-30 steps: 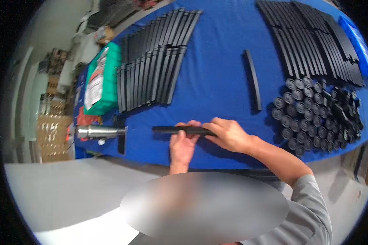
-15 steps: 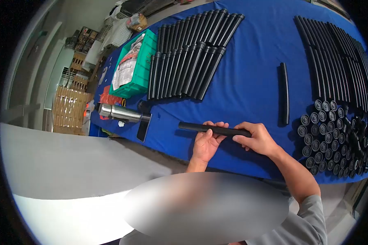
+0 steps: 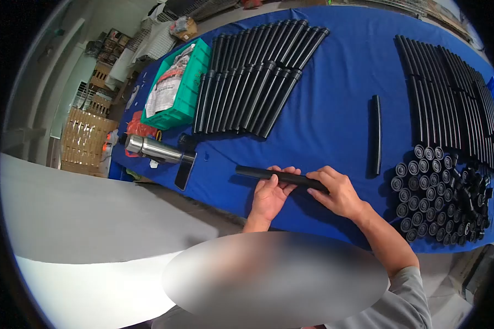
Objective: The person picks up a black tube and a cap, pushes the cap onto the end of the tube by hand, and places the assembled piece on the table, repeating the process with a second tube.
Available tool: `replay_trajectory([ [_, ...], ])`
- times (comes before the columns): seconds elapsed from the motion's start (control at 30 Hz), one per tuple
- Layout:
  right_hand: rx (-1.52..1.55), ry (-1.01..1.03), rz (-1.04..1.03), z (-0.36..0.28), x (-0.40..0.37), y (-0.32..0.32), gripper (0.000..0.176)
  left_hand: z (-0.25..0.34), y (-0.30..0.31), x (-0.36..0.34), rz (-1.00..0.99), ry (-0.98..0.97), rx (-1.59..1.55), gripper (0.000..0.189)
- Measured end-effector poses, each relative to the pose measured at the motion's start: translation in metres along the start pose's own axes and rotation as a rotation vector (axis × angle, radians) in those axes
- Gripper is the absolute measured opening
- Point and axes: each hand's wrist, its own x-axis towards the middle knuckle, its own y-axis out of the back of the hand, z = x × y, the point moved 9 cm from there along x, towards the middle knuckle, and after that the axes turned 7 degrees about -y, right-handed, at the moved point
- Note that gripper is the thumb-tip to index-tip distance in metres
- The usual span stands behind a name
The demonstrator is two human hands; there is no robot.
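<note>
Both hands hold one black tube (image 3: 258,173) level above the near edge of the blue table (image 3: 324,109). My left hand (image 3: 270,195) grips it from below near the middle. My right hand (image 3: 335,192) wraps over its right end. The tube's left end sticks out free to the left. A single black tube (image 3: 376,134) lies alone on the cloth beyond my right hand.
Rows of black tubes (image 3: 252,82) lie at the back left, and another row of black tubes (image 3: 450,93) at the back right. Several black round caps (image 3: 439,192) stand clustered at the right. A green bin (image 3: 184,93), a steel flask (image 3: 151,148) and a phone (image 3: 184,171) sit at the left.
The view has swung and widened. Both hands kept hold of the tube, and my right hand slid a little along its right end.
</note>
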Motion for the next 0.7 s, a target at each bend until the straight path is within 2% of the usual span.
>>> replay_trajectory([
  [0.1, 0.445, -0.715, -0.290, 0.038, -0.008, -0.017, 0.035, 0.000, 0.000, 0.001, -0.021, 0.003, 0.003, 0.024],
  [0.2, -0.018, -0.037, -0.010, 0.005, 0.000, 0.000, 0.033, 0.000, -0.002, 0.002, 0.021, 0.010, 0.001, 0.022],
  [0.3, -0.025, 0.066, 0.057, -0.006, -0.002, 0.000, 0.032, -0.001, 0.001, 0.000, 0.046, 0.012, -0.035, 0.020],
  [0.4, 0.437, -0.678, -0.275, 0.041, -0.009, -0.019, 0.035, 0.000, 0.002, 0.001, 0.035, 0.011, -0.035, 0.019],
  [0.5, 0.020, -0.056, -0.010, 0.010, -0.001, -0.001, 0.034, 0.000, 0.000, 0.002, 0.034, 0.017, -0.020, 0.020],
  [0.53, -0.041, 0.054, 0.044, 0.000, -0.002, -0.001, 0.033, 0.000, 0.000, 0.002, 0.028, 0.015, -0.027, 0.022],
  [0.7, 0.117, -0.140, -0.059, 0.021, -0.001, -0.006, 0.032, -0.001, 0.004, -0.001, 0.021, 0.006, -0.028, 0.022],
])
